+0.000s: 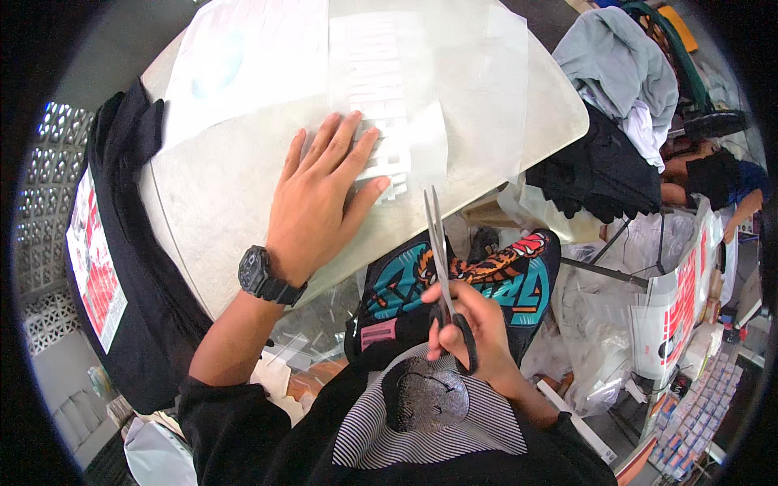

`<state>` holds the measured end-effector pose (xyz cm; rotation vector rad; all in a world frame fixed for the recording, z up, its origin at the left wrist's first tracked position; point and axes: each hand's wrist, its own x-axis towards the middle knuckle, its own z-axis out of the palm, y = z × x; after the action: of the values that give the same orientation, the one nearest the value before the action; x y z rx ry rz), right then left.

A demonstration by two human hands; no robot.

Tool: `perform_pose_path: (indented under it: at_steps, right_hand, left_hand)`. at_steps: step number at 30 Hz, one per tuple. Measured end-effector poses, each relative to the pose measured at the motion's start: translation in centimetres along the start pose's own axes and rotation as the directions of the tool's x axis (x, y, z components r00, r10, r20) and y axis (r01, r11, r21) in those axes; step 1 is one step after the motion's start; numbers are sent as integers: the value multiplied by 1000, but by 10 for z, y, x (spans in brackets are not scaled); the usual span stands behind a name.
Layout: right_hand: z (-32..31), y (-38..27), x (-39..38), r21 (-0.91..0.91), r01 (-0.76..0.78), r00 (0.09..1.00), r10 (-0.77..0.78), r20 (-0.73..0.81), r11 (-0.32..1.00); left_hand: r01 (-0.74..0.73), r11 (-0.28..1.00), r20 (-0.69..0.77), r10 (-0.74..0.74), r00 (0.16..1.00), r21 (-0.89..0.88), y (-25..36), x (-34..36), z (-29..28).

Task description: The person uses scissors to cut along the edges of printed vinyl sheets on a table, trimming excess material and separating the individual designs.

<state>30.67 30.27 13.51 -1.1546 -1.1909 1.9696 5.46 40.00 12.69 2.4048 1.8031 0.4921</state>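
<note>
My left hand (320,190) lies flat, fingers slightly apart, on pale cut strips (375,77) on the white table (194,186); its palm and fingers hide part of them. Translucent sheets (474,89) lie beside the strips, and a white printed sheet (267,40) lies at the upper left. My right hand (466,328) grips black-handled scissors (438,239) below the table's front edge. Their two narrow blades point upward, slightly apart at the tips, just right of my left fingertips, over my lap, where dark fabric with teal and orange graphics (523,287) shows.
Black clothing (130,251) with a red-and-white sheet hangs over the table's left end. Grey, white (616,57) and black garments are piled at the right. A person (713,174) is partly visible beyond them. Plastic-wrapped items (592,340) and metal supports stand at lower right.
</note>
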Motion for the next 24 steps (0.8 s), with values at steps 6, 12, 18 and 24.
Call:
perform_pose_path:
  at_steps: [6, 12, 18, 24]
  right_hand:
    - [-9, 15, -9, -68, 31, 1000, -30, 9, 997]
    - [16, -6, 12, 27, -52, 996, 54, -65, 998]
    - [7, 16, -2, 37, -9, 1000, 8, 29, 999]
    - [13, 10, 3, 115, -50, 999, 49, 16, 992]
  left_hand:
    - [-34, 998, -23, 33, 999, -51, -4, 3, -1]
    - [-32, 998, -66, 28, 997, -62, 0, 1, -1]
    - [-15, 998, -83, 10, 997, -59, 1, 3, -1]
    - [-32, 997, -96, 25, 995, -71, -2, 3, 4]
